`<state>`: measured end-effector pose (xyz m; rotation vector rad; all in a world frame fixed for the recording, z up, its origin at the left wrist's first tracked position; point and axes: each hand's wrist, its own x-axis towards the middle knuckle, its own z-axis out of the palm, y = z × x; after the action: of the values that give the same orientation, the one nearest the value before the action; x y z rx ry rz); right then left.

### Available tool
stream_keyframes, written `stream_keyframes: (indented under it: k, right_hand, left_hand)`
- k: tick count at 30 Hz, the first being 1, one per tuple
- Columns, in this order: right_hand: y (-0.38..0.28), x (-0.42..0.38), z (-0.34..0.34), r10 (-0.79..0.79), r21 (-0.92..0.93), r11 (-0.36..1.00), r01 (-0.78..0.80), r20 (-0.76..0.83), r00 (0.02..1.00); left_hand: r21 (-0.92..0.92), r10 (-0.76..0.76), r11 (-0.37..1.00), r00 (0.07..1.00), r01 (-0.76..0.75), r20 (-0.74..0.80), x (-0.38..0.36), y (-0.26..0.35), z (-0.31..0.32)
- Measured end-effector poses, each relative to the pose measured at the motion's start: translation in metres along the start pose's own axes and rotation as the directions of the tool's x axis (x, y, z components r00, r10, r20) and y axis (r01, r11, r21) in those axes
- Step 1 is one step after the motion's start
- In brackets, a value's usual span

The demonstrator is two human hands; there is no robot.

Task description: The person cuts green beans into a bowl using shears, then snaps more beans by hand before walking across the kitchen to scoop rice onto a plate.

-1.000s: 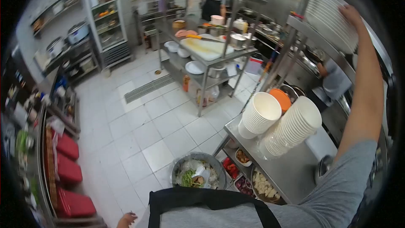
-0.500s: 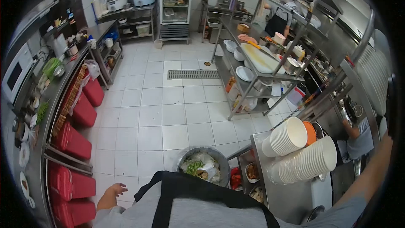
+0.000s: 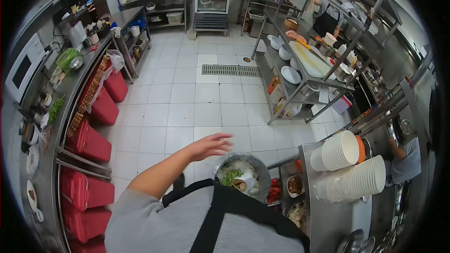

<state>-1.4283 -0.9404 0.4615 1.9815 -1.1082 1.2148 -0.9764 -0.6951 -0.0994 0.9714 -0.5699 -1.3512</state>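
Observation:
My left hand (image 3: 212, 146) is stretched out in front of my body with its fingers extended and slightly blurred, nothing in them. Just below and to its right in view stands a round metal bin (image 3: 264, 178) with a clear plastic liner. Green leafy scraps (image 3: 230, 177) and pale crumpled waste lie inside it. My right hand is out of view. Beside the bin, a steel table (image 3: 323, 213) carries stacks of white tubs (image 3: 351, 178), partly wrapped in clear film, with an orange one behind.
Red lidded bins (image 3: 89, 143) stand beneath the left steel counter (image 3: 70, 98). Under the right table sits a container of brown food (image 3: 295, 185). A steel shelf unit with a cutting board (image 3: 314, 61) is ahead. Two other people (image 3: 407, 159) work at the right.
My left hand has risen from low at the left and reached forward and right, near the bin. My right arm has left the view. The camera has turned slightly left.

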Motion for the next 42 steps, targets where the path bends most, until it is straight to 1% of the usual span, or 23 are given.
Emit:
stream_keyframes:
  k: [1,3,5,7,10,11,12,13,14,16,17,19,21,22,25,26,29,31,33,35,37,39,42]
  right_hand:
    - [-0.016,-0.009,-0.01,0.021,0.066,0.998,-0.022,0.016,1.0]
    - [-0.047,-0.026,-0.028,0.067,0.192,0.978,-0.076,0.052,0.996]
    - [-0.084,-0.037,-0.036,0.015,0.262,0.961,-0.089,0.27,0.963]
    - [-0.125,-0.065,-0.009,-0.061,0.376,0.919,-0.122,0.44,0.896]
    - [-0.196,-0.123,0.06,-0.217,0.553,0.783,-0.284,0.671,0.709]
    - [-0.238,-0.139,0.074,-0.3,0.599,0.718,-0.354,0.726,0.618]
    - [-0.292,-0.167,0.081,-0.147,0.562,0.697,-0.445,0.72,0.679]
    - [-0.333,-0.178,0.093,-0.259,0.583,0.673,-0.455,0.762,0.594]
    - [-0.37,-0.192,0.103,-0.32,0.605,0.666,-0.436,0.76,0.566]
    - [-0.425,-0.217,0.128,-0.544,0.751,0.603,-0.269,0.634,0.55]
    - [-0.45,-0.222,0.139,-0.63,0.802,0.556,-0.217,0.577,0.519]
    - [-0.497,-0.227,0.165,-0.782,0.894,0.432,-0.119,0.437,0.444]
    - [-0.536,-0.232,0.208,-0.83,0.941,0.304,-0.151,0.339,0.443]
    - [-0.556,-0.235,0.231,-0.848,0.956,0.241,-0.165,0.291,0.444]
    - [-0.617,-0.251,0.305,-0.677,0.91,0.395,-0.126,0.381,0.629]
    - [-0.627,-0.256,0.336,-0.663,0.857,0.511,-0.063,0.439,0.607]
    - [-0.643,-0.285,0.457,-0.68,0.757,0.645,-0.11,0.633,0.369]
    - [-0.669,-0.293,0.528,-0.576,0.567,0.805,-0.176,0.818,0.0]
    - [-0.703,-0.292,0.597,-0.589,0.581,0.806,-0.111,0.806,-0.057]
    - [-0.758,-0.282,0.665,-0.64,0.642,0.766,0.023,0.766,-0.063]
    - [-0.829,-0.271,0.728,-0.732,0.735,0.672,0.088,0.678,-0.073]
    - [-0.92,-0.241,0.753,-0.852,0.856,0.507,0.102,0.515,-0.088]
    - [-1.06,-0.188,0.752,-0.981,0.983,0.182,0.03,0.183,-0.058]
  left_hand:
    - [-0.095,0.03,0.995,0.99,-0.017,0.14,0.022,0.018,0.017]
    - [-0.173,0.091,0.985,0.89,-0.013,0.447,0.051,0.058,0.055]
    - [-0.182,0.102,0.983,0.753,0.024,0.65,0.061,0.089,0.085]
    - [-0.262,0.098,0.946,0.604,0.19,0.791,0.061,0.107,0.093]
    - [-0.34,0.068,0.833,0.528,0.437,0.846,0.037,0.124,0.063]
    - [-0.356,0.054,0.818,0.555,0.452,0.83,0.026,0.128,0.042]
    - [-0.379,0.045,0.8,0.584,0.465,0.81,0.012,0.129,0.017]
    - [-0.411,0.038,0.777,0.617,0.476,0.786,-0.002,0.128,-0.011]
    - [-0.409,-0.023,0.759,0.649,0.507,0.761,-0.014,0.124,-0.046]
    - [-0.494,-0.158,0.755,0.851,0.431,0.501,-0.047,0.123,-0.11]
    - [-0.529,-0.17,0.726,0.86,0.44,0.482,-0.062,0.123,-0.139]
    - [-0.536,-0.15,0.775,0.922,0.334,0.357,-0.094,0.137,-0.181]
    - [-0.617,-0.064,0.765,0.974,0.187,0.215,-0.109,0.153,-0.216]
    - [-0.591,-0.107,0.792,0.988,0.15,0.107,-0.114,0.166,-0.233]
    - [-0.504,-0.153,0.864,0.96,0.015,-0.233,-0.123,0.203,-0.287]
    - [-0.469,-0.128,0.882,0.928,-0.055,-0.35,-0.119,0.198,-0.31]
    - [-0.494,-0.059,0.822,0.822,-0.282,-0.566,-0.111,0.153,-0.415]
    - [-0.396,0.033,0.815,0.716,-0.424,-0.698,-0.122,0.127,-0.478]
    - [-0.311,-0.173,0.905,0.415,-0.29,-0.893,-0.136,0.152,-0.497]
    - [-0.244,-0.203,0.848,0.137,-0.471,-0.97,-0.132,0.166,-0.526]
    - [-0.135,-0.279,0.782,-0.149,-0.609,-0.949,-0.132,0.167,-0.552]
    - [-0.05,-0.342,0.71,-0.281,-0.703,-0.897,-0.141,0.157,-0.578]
    - [-0.014,-0.408,0.577,-0.273,-0.817,-0.871,-0.137,0.153,-0.629]
